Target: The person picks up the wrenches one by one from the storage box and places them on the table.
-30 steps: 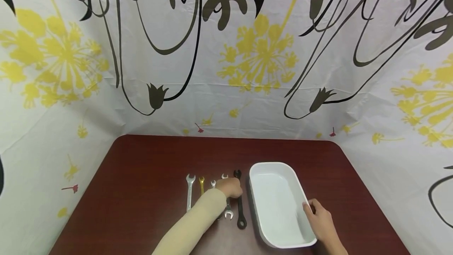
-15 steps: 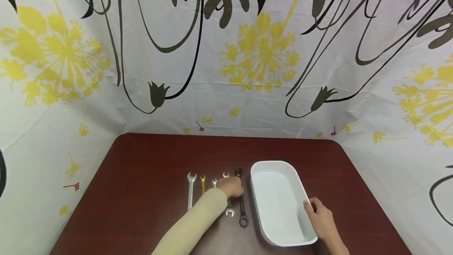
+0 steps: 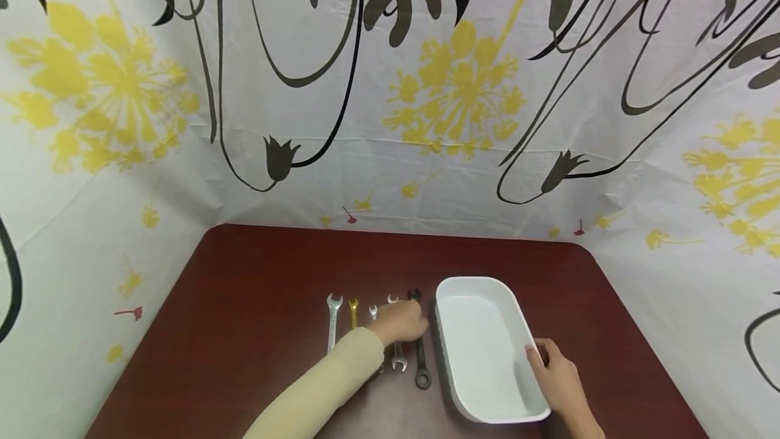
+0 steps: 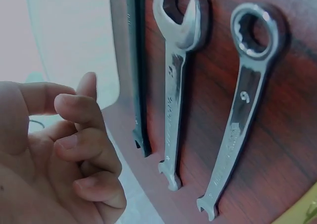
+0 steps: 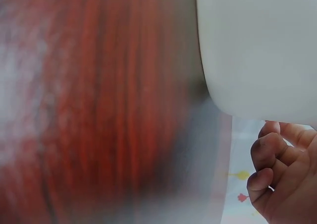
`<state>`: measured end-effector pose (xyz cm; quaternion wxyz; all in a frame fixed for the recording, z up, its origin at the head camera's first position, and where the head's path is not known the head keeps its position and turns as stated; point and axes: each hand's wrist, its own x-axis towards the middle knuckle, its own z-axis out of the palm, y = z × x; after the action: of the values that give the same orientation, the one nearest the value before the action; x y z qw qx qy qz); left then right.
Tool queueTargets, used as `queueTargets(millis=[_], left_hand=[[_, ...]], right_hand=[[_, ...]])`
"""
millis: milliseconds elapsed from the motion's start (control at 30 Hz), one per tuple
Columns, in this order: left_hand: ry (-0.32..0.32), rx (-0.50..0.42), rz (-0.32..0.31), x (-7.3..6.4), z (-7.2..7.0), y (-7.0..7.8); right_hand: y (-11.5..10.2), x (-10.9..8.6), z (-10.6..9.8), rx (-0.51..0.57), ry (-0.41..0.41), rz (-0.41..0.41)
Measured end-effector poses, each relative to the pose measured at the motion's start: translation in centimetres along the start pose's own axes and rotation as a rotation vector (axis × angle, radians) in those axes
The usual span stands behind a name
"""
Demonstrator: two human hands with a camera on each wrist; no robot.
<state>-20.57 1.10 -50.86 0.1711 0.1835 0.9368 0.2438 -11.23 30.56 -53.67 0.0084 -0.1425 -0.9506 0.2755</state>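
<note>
My left hand [image 3: 399,320] is over the right end of a row of wrenches, its fingers partly bent and holding nothing visible. A black combination wrench [image 3: 422,358] lies partly beneath it, ring end toward me. Beside that is a silver double open-end wrench [image 4: 174,95], then a small silver combination wrench [image 4: 237,115]; the sleeve covers much of these in the head view. Farther left lie a gold wrench [image 3: 353,314] and a larger silver wrench [image 3: 332,324]. My right hand [image 3: 557,378] grips the right rim of a white rectangular tray [image 3: 487,344], thumb over the edge.
The dark red-brown table [image 3: 274,269] has rounded far corners. A white patterned cloth [image 3: 365,175] hangs behind it and along both sides. The tray stands just right of the black wrench, and nothing is seen inside it.
The head view has shifted slightly. My left hand stays over the same wrenches with little movement, and my right hand keeps hold of the tray, which has not visibly moved on the table.
</note>
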Motion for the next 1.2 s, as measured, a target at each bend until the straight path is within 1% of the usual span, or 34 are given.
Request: queueTargets(millis=[133, 267, 400, 533, 600, 700, 767, 867, 967, 1033, 1133, 1200], left_hand=[[0.023, -0.064, 0.057, -0.7, -0.2, -0.1], [0.032, -0.116, 0.082, -1.5, -0.4, -0.4], [0.036, -0.183, 0.117, -2.4, -0.1, -0.9], [0.051, -0.241, 0.164, -3.4, 0.2, -1.4], [0.064, -0.275, 0.189, -3.9, 0.1, -1.7], [0.08, -0.313, 0.207, -4.6, -0.4, -2.1], [0.088, -0.341, 0.209, -5.1, -0.8, -2.4], [0.096, -0.36, 0.206, -5.9, -1.5, -3.1], [0.109, -0.367, 0.203, -6.9, -2.0, -3.8], [0.116, -0.371, 0.194, -7.4, -2.3, -4.2], [0.164, -0.343, 0.181, -8.2, -2.8, -4.7], [0.231, -0.303, 0.173, -8.6, -3.1, -4.9]], right_hand=[[0.2, 0.0, -0.1, 0.001, 0.005, 0.001], [0.2, 0.1, -0.2, -0.003, -0.004, 0.013], [0.2, 0.2, -0.4, -0.029, -0.013, 0.035], [0.4, 0.1, -0.7, -0.055, -0.021, 0.045], [0.4, 0.2, -0.9, -0.06, -0.033, 0.044], [0.3, 0.2, -1.2, -0.072, -0.048, 0.028], [0.1, 0.1, -1.4, -0.093, -0.044, 0.001], [0.0, -0.3, -1.6, -0.121, -0.024, -0.06], [-0.2, -0.9, -1.7, -0.118, 0.027, -0.131], [-0.5, -1.3, -1.7, -0.091, 0.074, -0.176], [-1.3, -1.7, -1.8, -0.043, 0.156, -0.259], [-2.0, -1.8, -2.0, -0.008, 0.205, -0.318]])
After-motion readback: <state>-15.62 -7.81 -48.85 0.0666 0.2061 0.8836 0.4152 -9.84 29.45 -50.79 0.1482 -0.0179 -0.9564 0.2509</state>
